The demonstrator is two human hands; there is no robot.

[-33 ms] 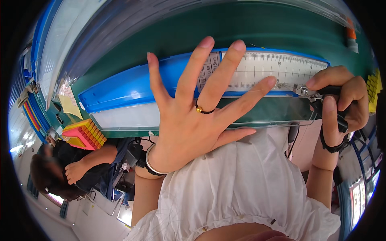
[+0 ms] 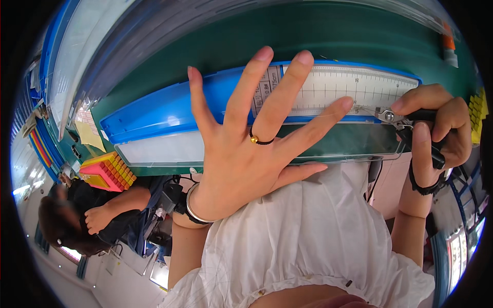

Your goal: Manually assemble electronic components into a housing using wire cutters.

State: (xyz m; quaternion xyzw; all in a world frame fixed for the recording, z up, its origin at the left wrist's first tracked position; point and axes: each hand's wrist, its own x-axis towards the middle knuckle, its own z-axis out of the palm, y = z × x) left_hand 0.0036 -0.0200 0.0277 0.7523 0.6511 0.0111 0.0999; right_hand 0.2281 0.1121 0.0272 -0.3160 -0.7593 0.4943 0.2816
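Note:
My left hand lies flat with its fingers spread across a long blue case. Inside the case's right half is a white ruler scale, and my left index fingertip rests at its lower edge. Small wire nippers with black handles and a silver head are gripped in my right hand. Their head points left, over the scale's lower right part, close to that fingertip. A thin pale strand runs near the index finger towards the nippers; its ends are hard to make out.
The case's clear lid hangs along the near side of the green tabletop. Stacked yellow and pink trays stand at the left edge, a yellow rack at the right. An orange-capped tube lies far right. Another person sits at left.

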